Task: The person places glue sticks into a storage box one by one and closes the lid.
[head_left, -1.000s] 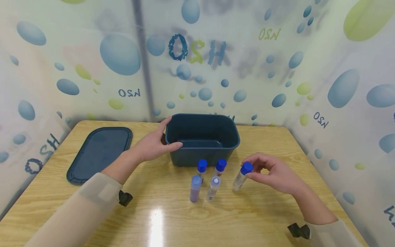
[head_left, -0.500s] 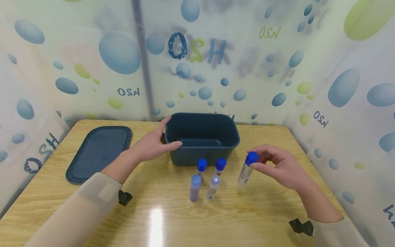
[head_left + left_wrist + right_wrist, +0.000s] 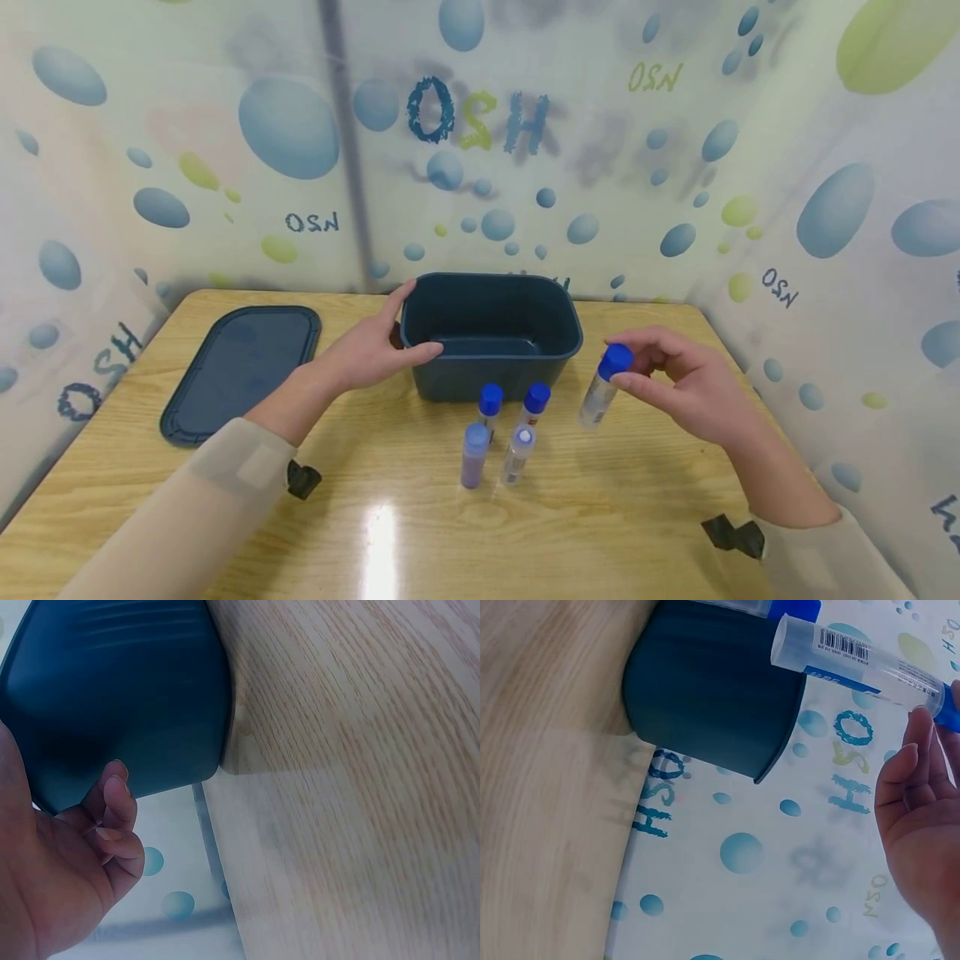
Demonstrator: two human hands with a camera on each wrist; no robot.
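In the head view my right hand (image 3: 671, 379) pinches the blue cap of a clear plastic tube (image 3: 597, 403), held tilted above the table to the right of the bin. The right wrist view shows this clear tube (image 3: 855, 661) with a barcode and a blue-and-white label. My left hand (image 3: 375, 350) holds the left end of the dark blue bin (image 3: 491, 379), thumb over the front rim and index finger at the back corner. Its other fingers (image 3: 118, 799) curl beside the outer wall in the left wrist view. Inside the bin, the visible floor is bare.
Several capped tubes stand before the bin: two with dark blue caps (image 3: 491, 398), a purplish one (image 3: 473, 457) and a clear, pale-capped one (image 3: 518, 457). A flat dark blue lid (image 3: 243, 367) lies left on the wooden table (image 3: 322, 533). A patterned curtain (image 3: 600, 150) stands behind.
My right hand has lifted the clear blue-capped tube up from the table, slightly rightward and away from me. My left hand and the bin stay in place.
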